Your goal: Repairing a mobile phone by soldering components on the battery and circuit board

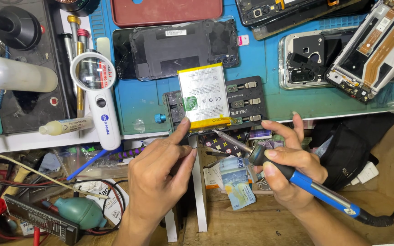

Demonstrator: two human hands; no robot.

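Right hand is wrapped around a blue-handled soldering iron, tip aimed at the bottom edge of the battery. Left hand pinches something thin against that same edge, can't tell what. Battery lies on a black fixture on the blue mat, near the front edge of the bench. Magnifier sits off toward the left.

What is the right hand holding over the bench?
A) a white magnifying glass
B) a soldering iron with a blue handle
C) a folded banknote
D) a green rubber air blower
B: the right hand grips a soldering iron with a blue handle, its metal tip pointing toward the phone battery near the left hand.
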